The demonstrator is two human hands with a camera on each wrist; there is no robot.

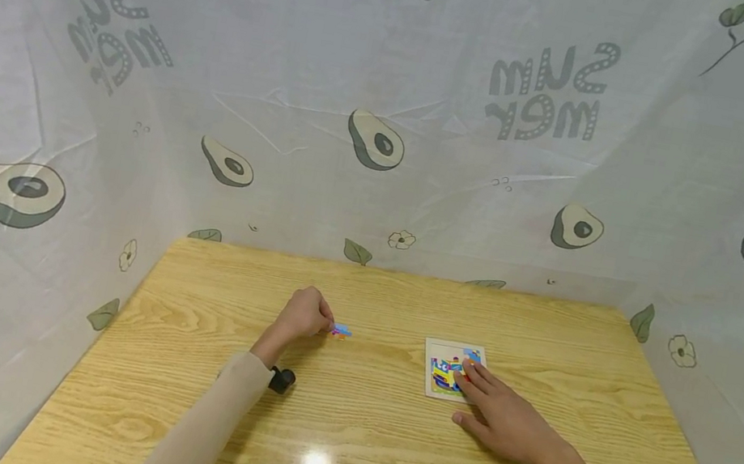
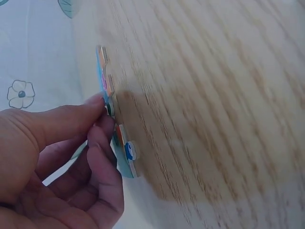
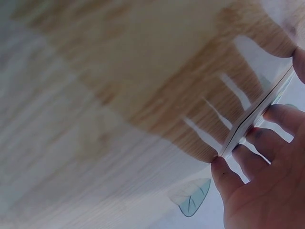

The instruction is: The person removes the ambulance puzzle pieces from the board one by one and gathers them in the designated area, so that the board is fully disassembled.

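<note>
My left hand point(image 1: 305, 313) pinches a puzzle piece point(image 2: 108, 102) between thumb and index finger, low over the table. Close by those fingertips lie more small colourful puzzle pieces point(image 1: 343, 333); how many is hard to tell. At the right, a square jigsaw board point(image 1: 426, 367) with a pale frame lies flat, its bright printed picture partly filled in. Across its right side my right hand point(image 1: 510, 419) rests with fingers spread and straight, hiding part of the picture. In the right wrist view the board point(image 3: 243, 121) appears edge-on beneath the fingertips.
The wooden table point(image 1: 366, 444) has a light glare near its front. A pale cloth point(image 1: 321, 51) printed with avocados and leaves hangs behind the table and on both sides. Each wrist wears a small black camera point(image 1: 281, 379).
</note>
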